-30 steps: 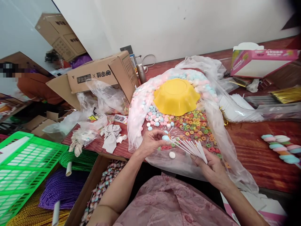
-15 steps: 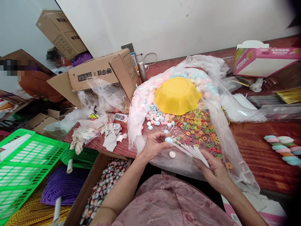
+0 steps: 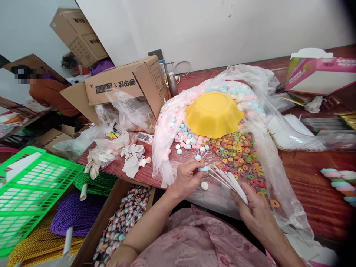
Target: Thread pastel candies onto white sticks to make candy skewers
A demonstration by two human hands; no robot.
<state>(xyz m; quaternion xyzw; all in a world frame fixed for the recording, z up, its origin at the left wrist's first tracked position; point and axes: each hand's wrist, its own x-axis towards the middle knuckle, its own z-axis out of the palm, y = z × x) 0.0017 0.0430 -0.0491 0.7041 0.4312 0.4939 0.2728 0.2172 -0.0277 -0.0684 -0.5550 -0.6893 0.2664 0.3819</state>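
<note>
The person wears a loose pink garment [image 3: 200,241] of soft fabric printed with a faint darker-pink floral pattern, filling the view at six o'clock. Both forearms are bare to above the elbow. The left hand [image 3: 186,180] and right hand [image 3: 254,211] wear no gloves, rings or watch.

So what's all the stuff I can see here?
bowl: one, yellow, upside down on the sweets
round sweets: many, pink, blue and white, in the clear bag
ring sweets: many, mixed colours, beside the bowl
sticks: a bunch, white, in the right hand
box: one, brown, left of the bag
basket: one, green, far left
left hand: pinching a blue sweet
right hand: holding the sticks
</note>
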